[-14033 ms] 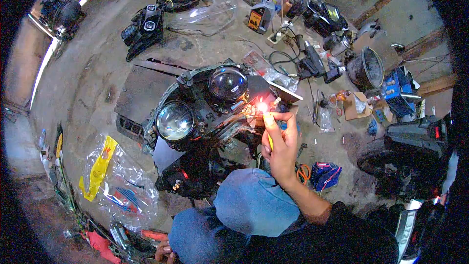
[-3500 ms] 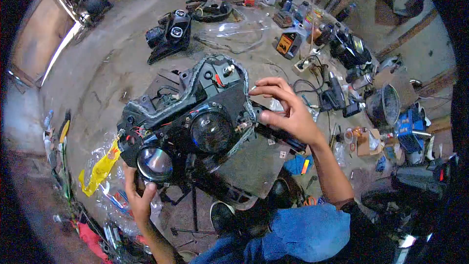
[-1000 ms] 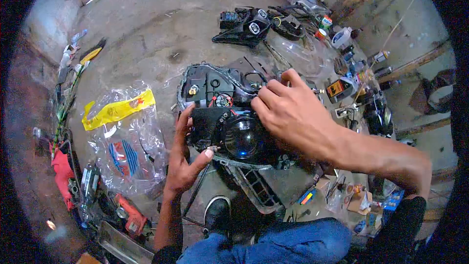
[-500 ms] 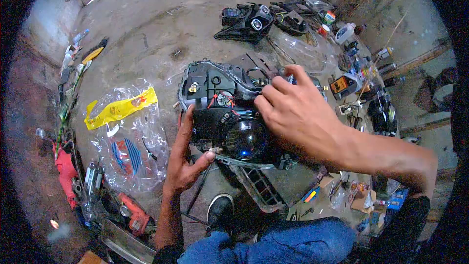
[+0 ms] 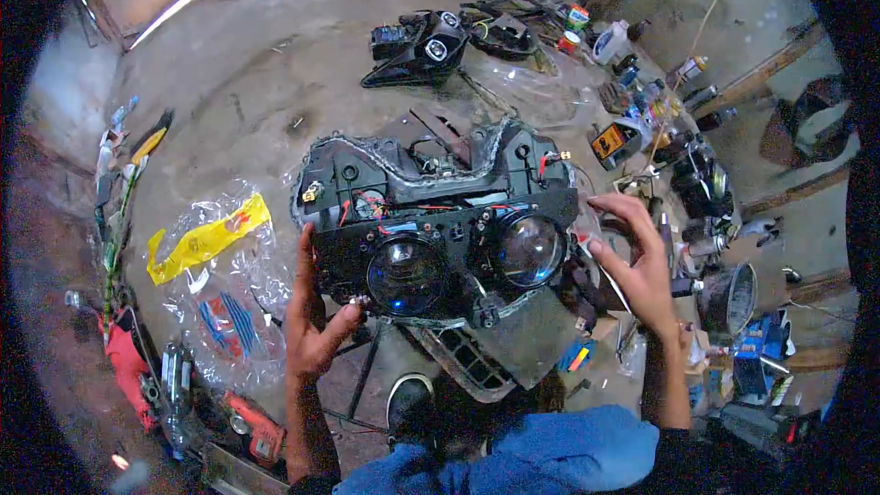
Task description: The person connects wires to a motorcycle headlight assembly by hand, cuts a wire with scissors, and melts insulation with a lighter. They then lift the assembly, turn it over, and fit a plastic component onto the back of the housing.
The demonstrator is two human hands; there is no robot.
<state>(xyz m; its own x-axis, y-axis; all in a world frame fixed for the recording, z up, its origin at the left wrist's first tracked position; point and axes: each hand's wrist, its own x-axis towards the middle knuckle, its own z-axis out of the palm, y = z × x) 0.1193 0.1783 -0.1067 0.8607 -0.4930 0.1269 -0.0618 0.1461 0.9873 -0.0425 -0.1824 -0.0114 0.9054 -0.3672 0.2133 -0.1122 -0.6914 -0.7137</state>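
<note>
A black headlight assembly [image 5: 458, 211] with two round projector lenses faces up in front of me. Its wavy rim carries old grey sealant, and red wires run behind the front panel. My left hand [image 5: 314, 312] grips its left end, index finger along the side and thumb at the lower corner. Beside the right end is my right hand [image 5: 637, 261], thumb and fingers curved apart; whether the fingertips touch the housing is hard to make out. The left lens [image 5: 405, 273] and right lens [image 5: 529, 250] are both uncovered by my hands.
Clear plastic bags with a yellow strip [image 5: 209, 240] lie at left, above a red power tool [image 5: 257, 429]. Another black headlight [image 5: 417, 48] sits farther off on the floor. Bottles, a yellow-labelled container [image 5: 612, 143] and small parts line the right wall. A black grille [image 5: 463, 357] is below the assembly.
My right hand has left the top middle of the assembly and come down beside its right end, uncovering the right lens. My left hand stays at the left end. The camera view has shifted.
</note>
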